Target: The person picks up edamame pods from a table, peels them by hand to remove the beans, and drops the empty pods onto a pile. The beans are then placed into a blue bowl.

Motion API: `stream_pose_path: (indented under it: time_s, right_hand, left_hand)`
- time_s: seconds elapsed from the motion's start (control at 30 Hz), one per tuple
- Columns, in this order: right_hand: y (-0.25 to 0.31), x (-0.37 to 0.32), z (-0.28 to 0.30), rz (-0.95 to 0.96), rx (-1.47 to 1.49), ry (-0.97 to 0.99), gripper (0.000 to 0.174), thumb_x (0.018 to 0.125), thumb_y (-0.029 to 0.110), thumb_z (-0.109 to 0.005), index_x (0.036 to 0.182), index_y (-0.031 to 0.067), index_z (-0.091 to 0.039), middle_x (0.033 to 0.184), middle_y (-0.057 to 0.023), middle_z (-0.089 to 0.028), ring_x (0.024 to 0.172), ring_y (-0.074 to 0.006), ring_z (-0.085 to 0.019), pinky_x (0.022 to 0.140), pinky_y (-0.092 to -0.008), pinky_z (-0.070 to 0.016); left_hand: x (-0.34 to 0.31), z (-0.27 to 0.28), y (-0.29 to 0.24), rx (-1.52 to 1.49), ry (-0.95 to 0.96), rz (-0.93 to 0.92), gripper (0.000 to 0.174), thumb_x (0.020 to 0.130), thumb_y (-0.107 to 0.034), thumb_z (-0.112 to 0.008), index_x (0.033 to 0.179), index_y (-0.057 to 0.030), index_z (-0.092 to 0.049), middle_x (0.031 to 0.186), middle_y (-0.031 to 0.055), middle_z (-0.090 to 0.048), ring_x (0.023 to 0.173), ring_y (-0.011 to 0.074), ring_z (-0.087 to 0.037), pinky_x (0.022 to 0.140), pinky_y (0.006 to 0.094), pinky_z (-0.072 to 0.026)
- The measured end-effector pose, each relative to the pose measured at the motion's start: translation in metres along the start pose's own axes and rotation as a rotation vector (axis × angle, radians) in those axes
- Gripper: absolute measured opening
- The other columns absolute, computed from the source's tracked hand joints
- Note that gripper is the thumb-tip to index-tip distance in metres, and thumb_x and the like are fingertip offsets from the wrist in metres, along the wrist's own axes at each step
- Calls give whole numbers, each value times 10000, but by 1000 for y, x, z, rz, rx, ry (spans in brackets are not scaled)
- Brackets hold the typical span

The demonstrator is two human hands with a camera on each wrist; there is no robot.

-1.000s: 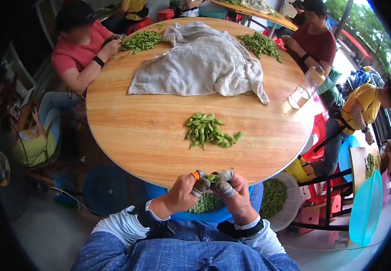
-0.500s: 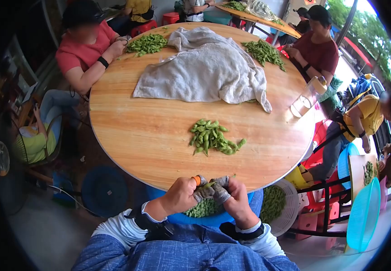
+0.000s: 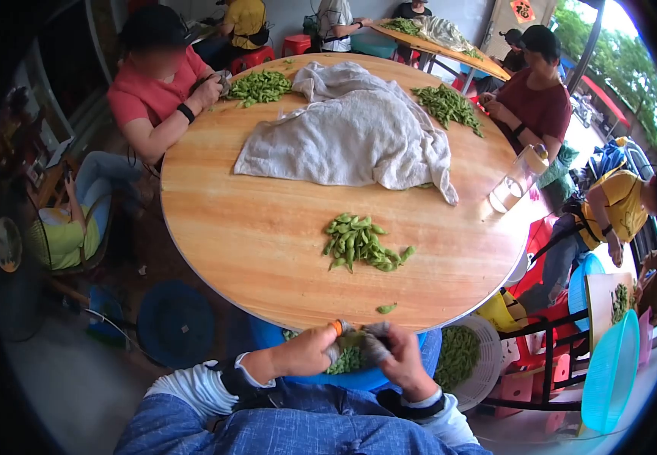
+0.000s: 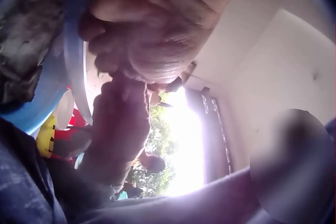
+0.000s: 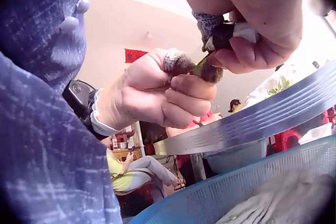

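Over the blue tub (image 3: 366,381) of green beans (image 3: 349,360), my two hands meet at the near table edge. My left hand (image 3: 302,354) pinches a green bean pod (image 5: 201,65) between wrapped thumb and finger; an orange band circles one finger. Against the pod's other end, my right hand (image 3: 407,362) grips with grey-wrapped fingertips, and a black and white wrap shows in the right wrist view. Most of the pod is hidden by fingers. Just beyond the hands, a single pod (image 3: 387,309) lies on the round wooden table (image 3: 268,250). Farther in sits a pod pile (image 3: 363,243).
A grey cloth (image 3: 344,136) covers the table's middle. A clear jar (image 3: 517,182) stands at the right. A white basket (image 3: 489,356) of pods is beside my right knee, a dark blue basin (image 3: 177,322) at the left. Other people sit around with pod piles (image 3: 260,88).
The hands have shifted slightly lower and moved a little apart at the fingertips. A single pod now shows on the table near the edge. The head view has tilted up slightly.
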State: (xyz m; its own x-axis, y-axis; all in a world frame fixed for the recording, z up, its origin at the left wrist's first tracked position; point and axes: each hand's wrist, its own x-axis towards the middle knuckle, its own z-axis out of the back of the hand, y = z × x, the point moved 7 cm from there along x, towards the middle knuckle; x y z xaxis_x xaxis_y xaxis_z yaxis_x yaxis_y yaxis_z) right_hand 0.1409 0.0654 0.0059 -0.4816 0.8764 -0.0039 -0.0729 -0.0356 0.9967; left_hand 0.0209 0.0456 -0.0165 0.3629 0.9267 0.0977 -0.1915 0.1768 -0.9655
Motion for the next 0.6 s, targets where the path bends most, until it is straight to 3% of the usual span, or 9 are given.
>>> stream_pose_path:
  time_s: [0.03, 0.13, 0.17, 0.2, 0.27, 0.37, 0.4, 0.47, 0.6]
  right_hand:
    - [3, -9, 16, -31, -26, -34, 139, 762, -9, -525, 895, -41, -547, 757, -47, -586, 682, -89, -520, 615, -222, -432]
    - [7, -41, 75, -135, -368, -132, 171, 706, -9, -562, 877, -28, -563, 660, -89, -585, 583, -124, -531, 556, -253, -432]
    - [2, -52, 99, -237, -585, -176, 182, 687, 10, -577, 867, -21, -567, 638, -118, -572, 555, -155, -531, 540, -269, -429]
    - [-2, -64, 122, -343, -802, -219, 194, 668, 28, -592, 857, -13, -571, 615, -147, -558, 526, -186, -531, 525, -286, -425]
    - [-15, -83, 151, -255, -1000, -357, 222, 653, 68, -611, 855, -12, -568, 621, -181, -544, 527, -239, -535, 520, -299, -421]
    - [-16, -89, 151, -259, -689, -492, 178, 675, 18, -592, 846, -24, -569, 640, -157, -573, 558, -191, -557, 533, -290, -427]
    - [-18, -90, 148, -252, -600, -529, 173, 678, 9, -591, 847, -26, -571, 649, -152, -581, 570, -178, -563, 538, -286, -431]
    - [-22, -84, 138, -210, -500, -551, 182, 696, -5, -601, 873, -38, -577, 728, -131, -613, 653, -136, -575, 613, -252, -452]
    - [-16, -62, 120, -151, -346, -534, 167, 742, 13, -567, 898, -45, -571, 741, -68, -601, 672, -92, -547, 613, -214, -438]
  left_hand:
    - [-1, -2, -1, 196, 144, 59, 234, 740, -91, -501, 961, -13, -498, 740, 165, -551, 712, 289, -554, 640, 327, -427]
    - [14, 14, -43, 335, 263, 36, 255, 748, -186, -555, 963, -56, -512, 691, 142, -557, 662, 284, -566, 598, 339, -430]
    - [22, 24, -54, 378, 173, 91, 206, 765, -175, -584, 932, -63, -543, 590, 58, -519, 538, 182, -522, 532, 292, -423]
    - [37, 34, -58, 436, 53, -14, 183, 769, -167, -575, 920, -65, -553, 582, 72, -527, 530, 201, -529, 518, 295, -423]
    - [75, 52, -66, 620, -128, -233, 145, 777, -142, -546, 895, -60, -567, 608, 120, -551, 525, 267, -535, 489, 324, -424]
    - [137, 61, -56, 799, -137, -335, 201, 711, -87, -547, 907, -46, -564, 723, 158, -564, 669, 314, -553, 564, 377, -426]
    - [154, 60, -54, 858, -97, -285, 234, 671, -68, -547, 903, -52, -566, 772, 165, -568, 767, 312, -552, 633, 392, -424]
    - [185, 56, -20, 1053, 51, -120, 221, 650, -62, -545, 868, -52, -577, 797, 153, -575, 792, 305, -550, 673, 395, -422]
    - [205, 57, 8, 1029, 186, -17, 188, 638, -71, -563, 823, -45, -586, 788, 140, -580, 791, 303, -552, 690, 397, -421]
